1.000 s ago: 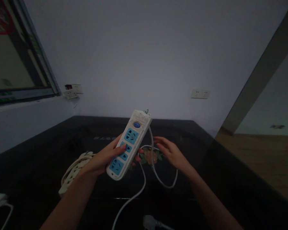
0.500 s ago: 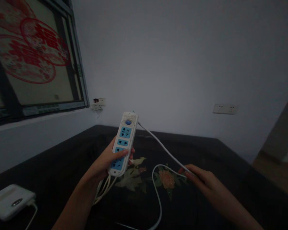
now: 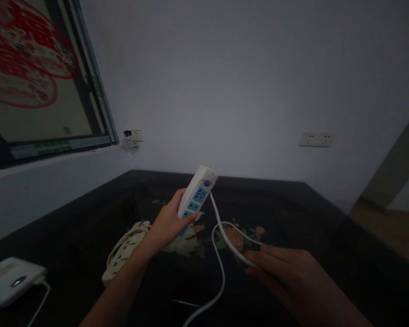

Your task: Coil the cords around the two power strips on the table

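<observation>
Within left grip, power strip

Left hand: its thumb and palm covered the lower part of the blue-socketed power strip. Right hand: its fingers hid part of the white cord, which also ran out past the bottom edge. The left forearm masked part of the cream power strip. The left edge cropped the white box and window. Tabletop lettering was too faint to read.
</observation>
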The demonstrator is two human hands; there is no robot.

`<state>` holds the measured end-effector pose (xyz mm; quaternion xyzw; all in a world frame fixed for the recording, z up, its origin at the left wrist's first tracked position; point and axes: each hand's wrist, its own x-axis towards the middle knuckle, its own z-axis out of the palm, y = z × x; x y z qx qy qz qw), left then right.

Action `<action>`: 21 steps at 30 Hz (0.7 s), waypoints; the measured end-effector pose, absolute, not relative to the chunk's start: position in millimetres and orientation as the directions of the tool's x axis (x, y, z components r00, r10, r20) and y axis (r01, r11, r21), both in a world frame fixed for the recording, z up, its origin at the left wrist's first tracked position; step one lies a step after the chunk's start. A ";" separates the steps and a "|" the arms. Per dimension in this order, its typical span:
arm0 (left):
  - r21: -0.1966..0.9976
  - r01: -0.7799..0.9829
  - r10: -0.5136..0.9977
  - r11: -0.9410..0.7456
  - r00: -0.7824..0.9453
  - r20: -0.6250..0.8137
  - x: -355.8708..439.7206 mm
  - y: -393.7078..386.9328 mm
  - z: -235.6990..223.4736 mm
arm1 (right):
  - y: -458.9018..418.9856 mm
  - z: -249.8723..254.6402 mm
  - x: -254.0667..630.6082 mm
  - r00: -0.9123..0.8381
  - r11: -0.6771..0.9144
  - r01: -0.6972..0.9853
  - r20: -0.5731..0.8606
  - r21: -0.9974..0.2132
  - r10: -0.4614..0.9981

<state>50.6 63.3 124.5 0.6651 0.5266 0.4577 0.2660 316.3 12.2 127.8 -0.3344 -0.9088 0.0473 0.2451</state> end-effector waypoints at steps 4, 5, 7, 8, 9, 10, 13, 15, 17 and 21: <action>0.815 0.498 0.954 -0.298 0.147 0.260 66.4 59.4 110.8 | -1.1 145.1 325.7 -0.630 0.806 0.574 0.548 -0.148 0.550; 0.807 0.508 0.954 -0.300 0.175 0.244 71.0 57.6 107.6 | -2.7 148.7 328.2 -0.605 0.804 0.580 0.592 -0.131 0.533; 0.760 0.567 0.947 -0.319 0.232 0.224 79.8 53.6 102.8 | -3.7 154.4 333.2 -0.542 0.788 0.605 0.662 -0.119 0.517; 0.721 0.608 0.942 -0.331 0.261 0.213 83.6 51.3 101.4 | -3.2 156.7 335.7 -0.515 0.777 0.616 0.680 -0.129 0.521; 0.682 0.645 0.936 -0.346 0.293 0.197 87.0 49.0 100.7 | -2.3 158.6 338.2 -0.491 0.766 0.626 0.688 -0.149 0.535; 0.651 0.667 0.927 -0.362 0.328 0.180 89.9 46.4 100.6 | -1.0 160.2 340.7 -0.463 0.753 0.634 0.693 -0.178 0.553; 0.654 0.632 0.881 -0.415 0.459 0.115 96.1 37.5 102.9 | 5.3 163.1 347.9 -0.343 0.691 0.650 0.690 -0.316 0.637; 0.693 0.562 0.813 -0.452 0.579 0.062 98.9 30.3 105.1 | 12.0 163.0 352.1 -0.240 0.636 0.634 0.670 -0.440 0.703; 0.702 0.511 0.727 -0.495 0.687 0.013 101.6 23.0 107.2 | 21.6 160.5 356.1 -0.152 0.579 0.576 0.620 -0.577 0.769; 0.666 0.482 0.661 -0.569 0.750 0.023 107.1 12.3 110.6 | 47.4 147.5 364.2 -0.082 0.484 0.375 0.491 -0.791 0.867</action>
